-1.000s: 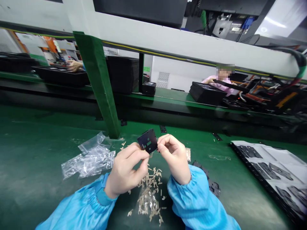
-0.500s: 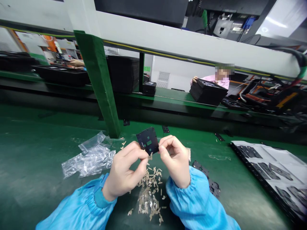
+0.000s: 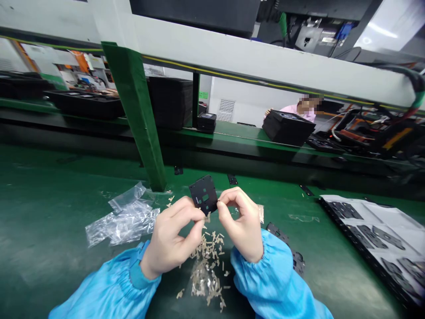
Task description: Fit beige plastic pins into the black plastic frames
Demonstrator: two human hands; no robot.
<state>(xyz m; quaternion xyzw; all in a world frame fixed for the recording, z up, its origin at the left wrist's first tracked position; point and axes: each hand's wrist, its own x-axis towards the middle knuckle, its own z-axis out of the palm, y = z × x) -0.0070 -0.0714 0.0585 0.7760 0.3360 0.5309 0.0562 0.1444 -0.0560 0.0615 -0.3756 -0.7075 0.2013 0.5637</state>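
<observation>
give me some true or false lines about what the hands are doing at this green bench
1. The left hand and the right hand together hold one small black plate. True.
2. The plate lies flat on the bench. False: the fingers hold it up above the green bench.
3. A heap of beige scraps lies on the bench under the hands. True.
4. The bags sit to the right of the hands. False: the clear plastic bags lie to their left.
5. A tray holding black parts lies at the right. True.
</observation>
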